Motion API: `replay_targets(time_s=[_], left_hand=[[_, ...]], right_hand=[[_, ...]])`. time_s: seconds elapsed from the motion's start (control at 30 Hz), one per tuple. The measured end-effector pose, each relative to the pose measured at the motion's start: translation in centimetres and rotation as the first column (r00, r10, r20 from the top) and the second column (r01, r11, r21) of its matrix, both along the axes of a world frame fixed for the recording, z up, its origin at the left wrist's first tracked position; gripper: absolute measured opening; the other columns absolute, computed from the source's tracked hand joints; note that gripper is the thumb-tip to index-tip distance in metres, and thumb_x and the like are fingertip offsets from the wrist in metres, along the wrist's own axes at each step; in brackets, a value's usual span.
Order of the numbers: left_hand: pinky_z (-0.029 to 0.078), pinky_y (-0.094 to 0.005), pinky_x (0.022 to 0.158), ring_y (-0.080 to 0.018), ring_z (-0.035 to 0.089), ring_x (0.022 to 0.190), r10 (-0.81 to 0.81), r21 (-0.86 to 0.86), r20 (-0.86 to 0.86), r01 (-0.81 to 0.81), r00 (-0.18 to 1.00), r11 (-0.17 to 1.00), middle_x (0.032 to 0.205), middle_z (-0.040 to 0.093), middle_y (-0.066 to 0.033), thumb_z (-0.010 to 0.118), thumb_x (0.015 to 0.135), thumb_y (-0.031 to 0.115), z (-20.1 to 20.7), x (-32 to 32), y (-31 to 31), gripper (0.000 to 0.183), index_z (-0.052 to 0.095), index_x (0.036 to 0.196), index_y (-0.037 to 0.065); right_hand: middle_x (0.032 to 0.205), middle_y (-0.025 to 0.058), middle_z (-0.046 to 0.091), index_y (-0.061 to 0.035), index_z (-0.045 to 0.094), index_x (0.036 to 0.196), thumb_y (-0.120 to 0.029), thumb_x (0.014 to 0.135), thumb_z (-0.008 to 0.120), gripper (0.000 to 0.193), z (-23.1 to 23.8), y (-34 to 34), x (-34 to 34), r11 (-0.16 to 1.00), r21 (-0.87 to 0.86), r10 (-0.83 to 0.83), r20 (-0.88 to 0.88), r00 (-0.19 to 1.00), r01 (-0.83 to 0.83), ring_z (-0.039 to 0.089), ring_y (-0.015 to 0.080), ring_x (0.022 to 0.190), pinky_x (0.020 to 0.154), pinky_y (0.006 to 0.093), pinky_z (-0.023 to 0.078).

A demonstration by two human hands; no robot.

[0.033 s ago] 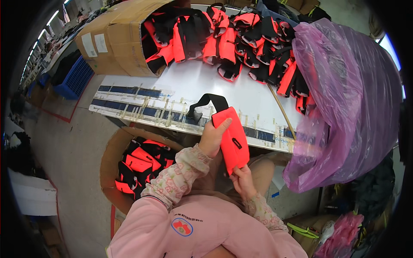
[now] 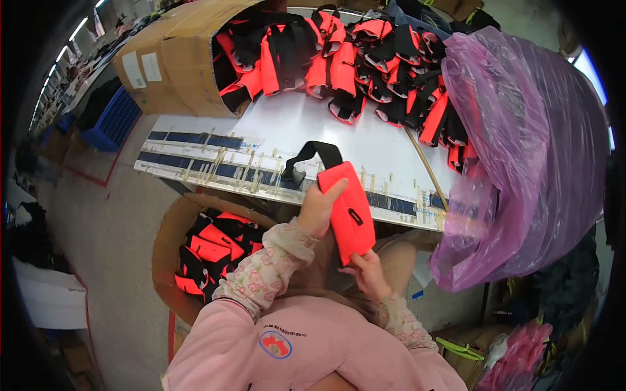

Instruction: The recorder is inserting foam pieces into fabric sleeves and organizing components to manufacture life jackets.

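Observation:
A bright coral padded band (image 2: 347,218) with a small black slot-shaped mark is held up over my lap, just off the table's front edge. Its black strap (image 2: 316,150) loops out from the upper end and over the tabletop. My left hand (image 2: 317,210) grips the band's upper left side, thumb across its face. Down at the lower end, my right hand (image 2: 369,272) pinches the corner between thumb and fingers. The band's underside is hidden.
Many similar coral-and-black bands (image 2: 342,68) heap at the table's back, spilling from a cardboard box (image 2: 173,62). Purple plastic sheeting (image 2: 521,150) covers the right end. A stick (image 2: 427,168) lies on the table (image 2: 261,124). Below left, an open carton (image 2: 168,260) holds more bands.
The coral band and both hands have shifted very slightly left. My grip on the band looks the same.

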State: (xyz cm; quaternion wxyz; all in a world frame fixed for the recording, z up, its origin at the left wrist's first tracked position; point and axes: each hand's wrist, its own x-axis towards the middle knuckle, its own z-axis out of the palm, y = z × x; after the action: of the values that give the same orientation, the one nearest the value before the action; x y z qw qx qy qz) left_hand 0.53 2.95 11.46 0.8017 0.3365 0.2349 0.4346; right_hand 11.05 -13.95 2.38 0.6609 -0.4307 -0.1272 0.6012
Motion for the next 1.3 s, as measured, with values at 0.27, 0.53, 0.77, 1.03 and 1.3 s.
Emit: replay_targets(time_s=[0.27, 0.53, 0.77, 1.03, 1.3], left_hand=[[0.05, -0.0309, 0.078, -0.0174, 0.061, 0.088, 0.003, -0.045, 0.066, 0.0, 0.998, 0.999, 0.096, 0.062, -0.0072, 0.06, 0.086, 0.013, 1.4, -3.6, 4.2, 0.021, 0.055, 0.104, 0.002], [0.05, -0.0327, 0.077, -0.0181, 0.062, 0.085, 0.013, -0.073, 0.083, -0.007, 0.996, 0.997, 0.094, 0.063, -0.0063, 0.063, 0.084, 0.013, 0.7, -2.3, 6.0, 0.021, 0.057, 0.102, 0.004], [0.046, -0.0388, 0.086, -0.0237, 0.059, 0.094, 0.141, -0.177, 0.278, -0.094, 0.95, 0.98, 0.101, 0.062, -0.0094, 0.058, 0.086, 0.017, -0.4, -7.6, 12.3, 0.023, 0.056, 0.104, 0.004], [0.042, -0.041, 0.094, -0.0259, 0.056, 0.102, 0.104, -0.217, 0.357, -0.026, 0.928, 0.976, 0.108, 0.06, -0.0111, 0.058, 0.086, 0.02, -2.0, -6.4, 13.9, 0.029, 0.055, 0.108, 0.003], [0.041, -0.0406, 0.094, -0.0263, 0.056, 0.103, 0.109, -0.208, 0.384, -0.029, 0.917, 0.978, 0.109, 0.06, -0.0115, 0.058, 0.086, 0.021, -2.3, -6.3, 14.0, 0.029, 0.054, 0.108, 0.002]], right_hand=[[0.093, 0.0163, 0.056, -0.0028, 0.06, 0.094, -0.017, 0.082, 0.057, 0.019, 4.9, 3.7, 19.0, 0.884, 0.15, 0.124, 0.837, -0.532, 0.443, 0.053, 0.0324, 0.085, 0.078, 0.0423, 0.042], [0.089, 0.0164, 0.057, -0.0023, 0.058, 0.091, -0.014, 0.082, 0.054, 0.015, 3.1, 5.4, 24.6, 0.881, -0.169, 0.411, 0.736, -0.538, 0.443, 0.055, 0.036, 0.084, 0.07, 0.0422, 0.046], [0.061, 0.0084, 0.051, -0.0012, 0.055, 0.078, -0.015, 0.089, 0.05, 0.018, 4.8, -1.7, 15.8, 0.978, -0.084, 0.049, 0.983, 0.179, 0.19, 0.048, 0.0152, 0.056, 0.052, 0.0308, 0.039], [0.055, -0.005, 0.044, -0.0029, 0.058, 0.072, -0.018, 0.09, 0.052, 0.024, 2.4, -7.8, 11.4, 0.984, -0.146, 0.107, 0.94, 0.325, 0.098, 0.04, 0.0029, 0.051, 0.045, 0.0209, 0.03], [0.058, -0.0021, 0.048, -0.0003, 0.059, 0.075, -0.014, 0.087, 0.055, 0.019, 1.9, -8.5, 11.2, 0.981, -0.163, 0.11, 0.916, 0.385, 0.107, 0.041, 0.0048, 0.055, 0.049, 0.0224, 0.034]])
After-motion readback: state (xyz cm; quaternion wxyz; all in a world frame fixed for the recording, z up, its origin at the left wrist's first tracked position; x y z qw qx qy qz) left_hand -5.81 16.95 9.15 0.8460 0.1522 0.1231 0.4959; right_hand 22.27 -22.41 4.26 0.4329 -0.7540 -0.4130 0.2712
